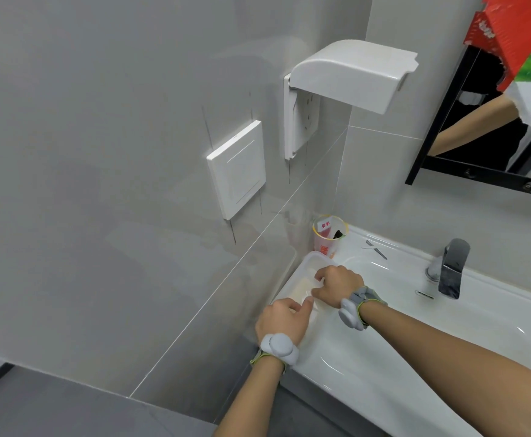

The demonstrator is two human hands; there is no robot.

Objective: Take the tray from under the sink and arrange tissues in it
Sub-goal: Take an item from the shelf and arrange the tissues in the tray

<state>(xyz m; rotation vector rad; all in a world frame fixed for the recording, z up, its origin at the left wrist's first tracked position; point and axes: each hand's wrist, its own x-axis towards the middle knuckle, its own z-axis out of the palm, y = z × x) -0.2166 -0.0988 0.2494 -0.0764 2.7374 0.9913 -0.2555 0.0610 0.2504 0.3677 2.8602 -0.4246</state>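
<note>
A translucent white tray (308, 263) rests on the left end of the white sink (415, 335), against the grey wall. White tissue (303, 290) lies inside it. My left hand (284, 320) is at the tray's near end, its fingers curled down onto the tissue. My right hand (338, 287) reaches over the tray's right rim, fingers bent and pressing on the tissue. Both hands hide most of the tray's inside. A red and green tissue pack (529, 52) with white tissue showing stands at the top right, by the mirror.
A clear cup (329, 236) with a toothpaste tube stands at the sink's back left corner. A chrome tap (451, 268) rises at the back right. On the wall are a white switch plate (237, 168) and a covered socket (349, 77). A black-framed mirror (478, 171) hangs above.
</note>
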